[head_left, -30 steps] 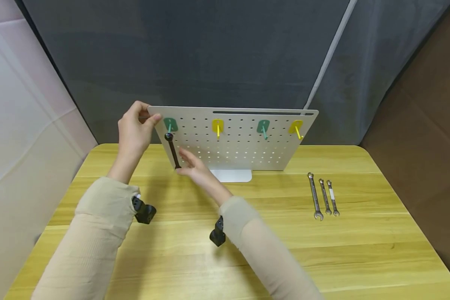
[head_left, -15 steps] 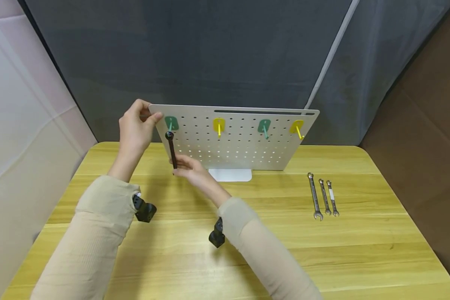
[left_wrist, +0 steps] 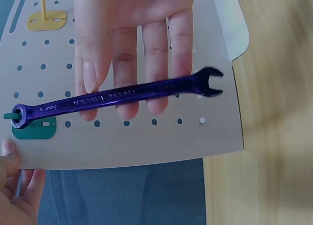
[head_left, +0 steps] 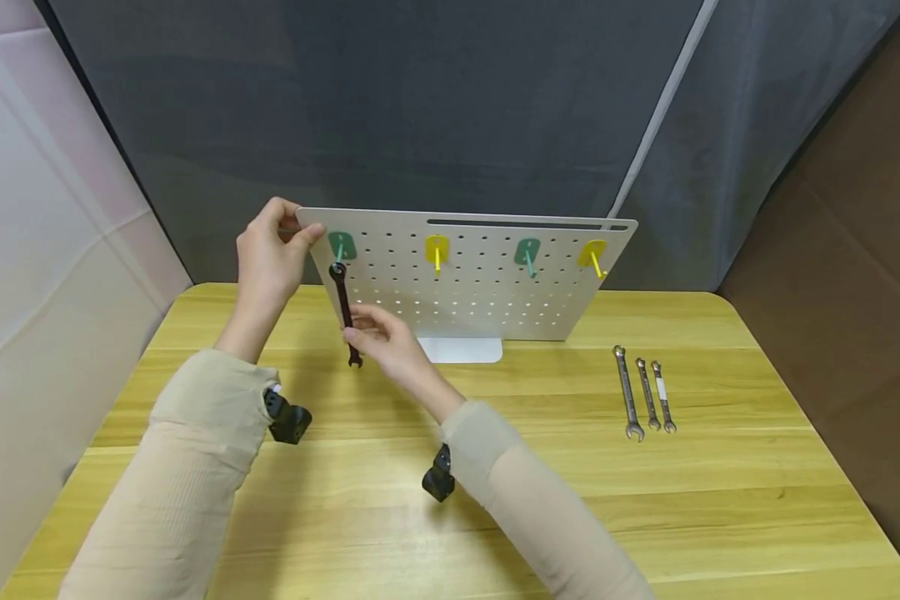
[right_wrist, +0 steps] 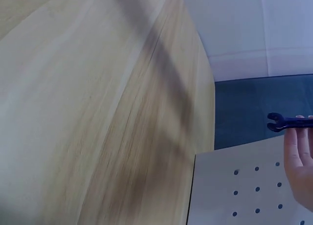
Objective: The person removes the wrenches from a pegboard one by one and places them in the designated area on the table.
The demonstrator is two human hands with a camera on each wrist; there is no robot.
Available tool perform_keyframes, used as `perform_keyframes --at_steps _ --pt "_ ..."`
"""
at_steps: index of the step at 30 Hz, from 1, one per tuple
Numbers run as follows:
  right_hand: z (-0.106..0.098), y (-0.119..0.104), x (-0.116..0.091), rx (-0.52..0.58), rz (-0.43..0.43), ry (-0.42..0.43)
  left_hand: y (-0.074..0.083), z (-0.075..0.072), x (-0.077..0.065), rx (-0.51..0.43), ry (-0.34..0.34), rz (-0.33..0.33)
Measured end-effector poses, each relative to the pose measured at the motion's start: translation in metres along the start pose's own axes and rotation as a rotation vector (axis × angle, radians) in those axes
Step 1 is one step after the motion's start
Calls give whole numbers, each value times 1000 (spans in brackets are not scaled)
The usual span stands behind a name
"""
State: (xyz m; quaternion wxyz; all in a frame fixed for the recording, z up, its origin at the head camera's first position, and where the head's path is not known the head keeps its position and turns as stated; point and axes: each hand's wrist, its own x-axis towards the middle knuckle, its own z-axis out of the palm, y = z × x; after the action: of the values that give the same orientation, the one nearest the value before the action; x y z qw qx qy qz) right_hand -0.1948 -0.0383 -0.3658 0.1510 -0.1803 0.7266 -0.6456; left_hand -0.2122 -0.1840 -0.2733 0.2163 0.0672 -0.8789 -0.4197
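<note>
My left hand [head_left: 268, 254] pinches the upper left corner of a white pegboard [head_left: 465, 287], thumb in front and fingers behind. A dark combination wrench [head_left: 342, 300] hangs by its ring end at the leftmost green hook [head_left: 342, 245]; in the left wrist view the tip of the green hook [left_wrist: 11, 116] pokes through the ring. My right hand [head_left: 390, 343] holds the wrench [left_wrist: 117, 95] along its shaft, fingers behind it and thumb at its edge. The open jaw end of the wrench [right_wrist: 279, 122] points down, just beyond the right hand's fingers [right_wrist: 292, 149].
Two yellow hooks, one left of centre [head_left: 437, 249] and one at the far right [head_left: 592, 253], and another green hook [head_left: 527, 252] line the board. Three silver wrenches, including a larger one [head_left: 627, 393], lie on the wooden table [head_left: 720, 500] at right. A white base plate [head_left: 461, 350] juts forward.
My right hand has shifted slightly to the left and its thumb now lies at the wrench's shaft. The wrench's lower end has come into view below the fingers. The left hand stays put.
</note>
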Motion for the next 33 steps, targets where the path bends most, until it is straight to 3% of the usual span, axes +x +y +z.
perform_keyframes --at_steps 33 --pt "-7 -34 -31 220 51 -66 0 -1 -1 -9 6 5"
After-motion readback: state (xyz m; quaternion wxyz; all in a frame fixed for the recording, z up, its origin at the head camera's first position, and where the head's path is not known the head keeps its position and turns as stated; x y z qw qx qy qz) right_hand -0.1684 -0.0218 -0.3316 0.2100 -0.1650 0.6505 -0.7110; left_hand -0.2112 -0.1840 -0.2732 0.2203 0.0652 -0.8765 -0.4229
